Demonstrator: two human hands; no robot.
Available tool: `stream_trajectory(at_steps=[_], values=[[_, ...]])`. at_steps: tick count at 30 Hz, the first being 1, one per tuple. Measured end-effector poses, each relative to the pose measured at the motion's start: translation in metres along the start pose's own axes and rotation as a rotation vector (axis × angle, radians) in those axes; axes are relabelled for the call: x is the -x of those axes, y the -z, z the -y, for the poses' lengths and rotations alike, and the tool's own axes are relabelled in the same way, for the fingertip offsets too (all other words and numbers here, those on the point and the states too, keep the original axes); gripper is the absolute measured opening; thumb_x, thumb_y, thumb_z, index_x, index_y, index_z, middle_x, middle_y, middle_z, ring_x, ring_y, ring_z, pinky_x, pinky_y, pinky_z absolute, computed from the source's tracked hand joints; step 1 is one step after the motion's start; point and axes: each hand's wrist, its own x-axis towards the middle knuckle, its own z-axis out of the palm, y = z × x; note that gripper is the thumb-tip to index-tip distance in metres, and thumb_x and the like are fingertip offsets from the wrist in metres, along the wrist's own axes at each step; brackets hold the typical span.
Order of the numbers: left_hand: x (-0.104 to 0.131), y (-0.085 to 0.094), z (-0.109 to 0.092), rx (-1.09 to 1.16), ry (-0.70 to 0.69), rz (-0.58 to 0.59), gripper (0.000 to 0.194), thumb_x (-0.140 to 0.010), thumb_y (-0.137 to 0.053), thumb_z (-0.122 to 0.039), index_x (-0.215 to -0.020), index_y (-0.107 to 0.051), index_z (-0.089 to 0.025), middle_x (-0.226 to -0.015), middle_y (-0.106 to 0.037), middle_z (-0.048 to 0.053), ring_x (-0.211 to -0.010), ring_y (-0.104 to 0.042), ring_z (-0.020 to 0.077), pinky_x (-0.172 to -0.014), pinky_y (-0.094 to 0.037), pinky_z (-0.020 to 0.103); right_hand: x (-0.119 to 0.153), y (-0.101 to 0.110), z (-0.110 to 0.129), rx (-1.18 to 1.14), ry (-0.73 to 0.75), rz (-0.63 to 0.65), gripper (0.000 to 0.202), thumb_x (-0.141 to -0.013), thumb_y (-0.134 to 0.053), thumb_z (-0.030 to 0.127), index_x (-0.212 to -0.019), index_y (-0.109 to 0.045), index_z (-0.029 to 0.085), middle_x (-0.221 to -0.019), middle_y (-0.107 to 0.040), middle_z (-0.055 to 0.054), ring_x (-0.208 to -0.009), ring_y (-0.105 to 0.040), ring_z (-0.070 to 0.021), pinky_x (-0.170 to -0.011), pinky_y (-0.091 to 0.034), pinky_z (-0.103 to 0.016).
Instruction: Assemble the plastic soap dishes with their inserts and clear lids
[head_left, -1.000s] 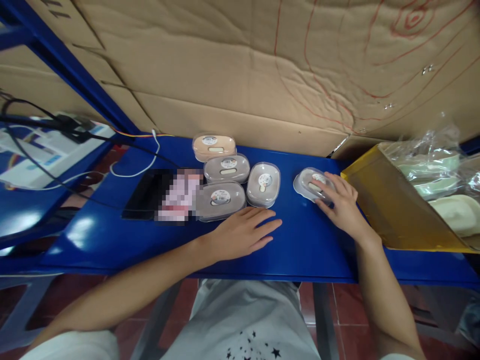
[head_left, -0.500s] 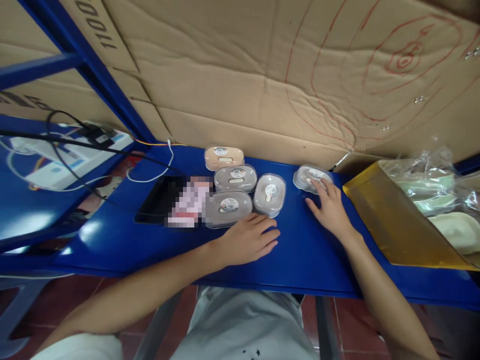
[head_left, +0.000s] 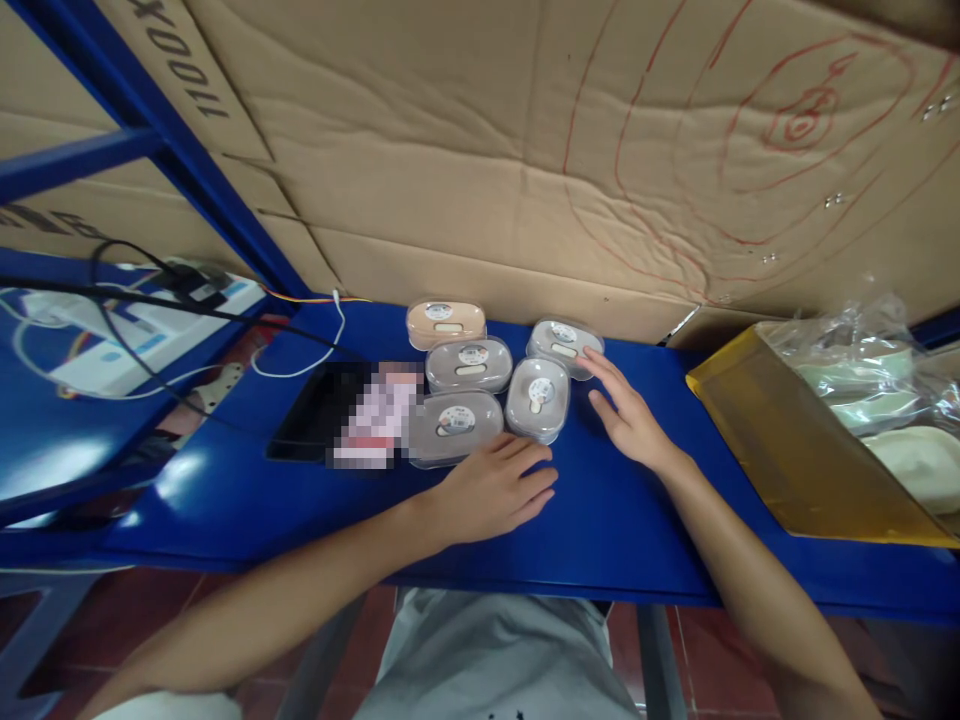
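Several lidded plastic boxes with round stickers stand together on the blue table. My right hand (head_left: 626, 410) has its fingers stretched out, with the fingertips against the right edge of the grey box at the back right (head_left: 556, 338). Just in front of that one is an upright-turned grey box (head_left: 537, 396). My left hand (head_left: 491, 488) rests, fingers loosely spread and holding nothing, by the near edge of the front grey box (head_left: 459, 447). Behind this lie another grey box (head_left: 442, 368) and a peach-coloured box (head_left: 427, 330).
Left of the boxes lies a dark tray-like thing (head_left: 300, 425) with a blurred-out patch. A yellow-brown carton (head_left: 750, 430) holding bagged pale dishes stands at the right. Cables and white power strips (head_left: 135, 325) lie at the left. A cardboard wall (head_left: 450, 150) closes the back.
My right hand has slid the back right grey box leftward, up to the other boxes. My left hand has stayed nearly in place. The view has shifted slightly.
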Motion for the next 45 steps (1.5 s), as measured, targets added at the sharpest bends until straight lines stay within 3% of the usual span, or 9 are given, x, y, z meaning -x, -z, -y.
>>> stream_trajectory(at_steps=[6,14,18,21,26,29,35,39,45], values=[[-0.002,0.004,0.005,-0.026,0.054,-0.179,0.016,-0.109,-0.059,-0.022,-0.101,-0.073,-0.019,-0.113,-0.078,0.008,-0.105,-0.074,0.0234,-0.094,-0.058,0.04,0.018,-0.018,0.054,0.182,0.144,0.249,0.052,-0.114,-0.05,0.039,-0.165,-0.047,0.032,-0.174,-0.048,-0.011,-0.166,-0.036,-0.0315,-0.133,-0.032,-0.066],[-0.007,0.009,0.008,-0.062,0.148,-0.231,0.016,-0.108,-0.058,-0.021,-0.115,-0.072,-0.019,-0.115,-0.079,0.008,-0.104,-0.074,0.0232,-0.096,-0.057,0.04,0.023,-0.004,0.05,0.221,0.121,0.136,0.025,-0.104,-0.069,0.051,-0.107,-0.063,0.027,-0.118,-0.068,-0.01,-0.127,-0.065,-0.0323,-0.125,-0.042,-0.064],[-0.003,0.015,0.012,-0.146,0.218,-0.132,0.024,-0.107,-0.062,-0.028,-0.126,-0.073,-0.019,-0.134,-0.074,0.015,-0.121,-0.072,0.0315,-0.111,-0.053,0.053,0.029,-0.009,0.057,0.365,0.025,0.085,0.046,-0.091,-0.083,0.059,-0.108,-0.057,0.025,-0.126,-0.062,-0.016,-0.129,-0.06,-0.04,-0.117,-0.044,-0.07],[0.009,0.026,0.025,-0.19,0.291,0.046,0.058,-0.1,-0.075,-0.043,-0.151,-0.062,-0.018,-0.162,-0.055,0.025,-0.145,-0.057,0.0466,-0.12,-0.044,0.07,0.031,-0.01,0.062,0.319,-0.031,0.109,0.045,-0.093,-0.082,0.045,-0.123,-0.055,0.025,-0.139,-0.058,-0.019,-0.14,-0.055,-0.0431,-0.11,-0.051,-0.065],[0.031,0.048,0.051,-0.128,0.322,0.279,0.097,-0.09,-0.089,-0.038,-0.171,-0.037,-0.027,-0.178,-0.034,0.022,-0.162,-0.036,0.0497,-0.124,-0.038,0.074,0.029,0.017,0.045,0.044,-0.047,0.237,0.036,-0.1,-0.071,0.04,-0.128,-0.051,0.029,-0.144,-0.058,-0.014,-0.133,-0.061,-0.0321,-0.11,-0.054,-0.053],[0.032,0.058,0.058,-0.102,0.381,0.275,0.084,-0.095,-0.083,-0.033,-0.167,-0.042,-0.028,-0.171,-0.045,0.019,-0.155,-0.048,0.0451,-0.119,-0.048,0.068,0.029,0.035,0.024,0.008,-0.103,0.254,0.036,-0.101,-0.069,0.045,-0.128,-0.053,0.028,-0.139,-0.062,-0.013,-0.115,-0.067,-0.0271,-0.101,-0.058,-0.045],[0.018,0.061,0.054,0.024,0.358,0.191,0.057,-0.107,-0.067,-0.049,-0.157,-0.053,-0.025,-0.158,-0.06,0.014,-0.146,-0.059,0.0349,-0.118,-0.053,0.053,0.037,0.04,0.0,0.299,-0.155,0.151,0.031,-0.105,-0.055,0.034,-0.136,-0.055,0.028,-0.15,-0.062,-0.014,-0.145,-0.056,-0.0346,-0.114,-0.047,-0.058],[0.007,0.046,0.046,0.021,0.333,0.096,0.045,-0.11,-0.062,-0.042,-0.149,-0.059,-0.02,-0.153,-0.063,0.015,-0.141,-0.063,0.0327,-0.116,-0.054,0.051,0.036,0.03,0.016,0.444,-0.086,0.079,0.03,-0.112,-0.042,0.028,-0.131,-0.065,0.024,-0.147,-0.066,-0.016,-0.143,-0.057,-0.0352,-0.113,-0.044,-0.056],[0.0,0.013,0.04,-0.045,0.199,0.065,0.031,-0.109,-0.062,-0.028,-0.138,-0.067,-0.019,-0.143,-0.069,0.015,-0.133,-0.067,0.0323,-0.112,-0.054,0.052,0.035,-0.005,0.056,0.58,-0.025,0.184,0.046,-0.112,-0.049,0.057,-0.124,-0.072,0.019,-0.121,-0.078,-0.018,-0.11,-0.072,-0.0359,-0.097,-0.05,-0.052]])
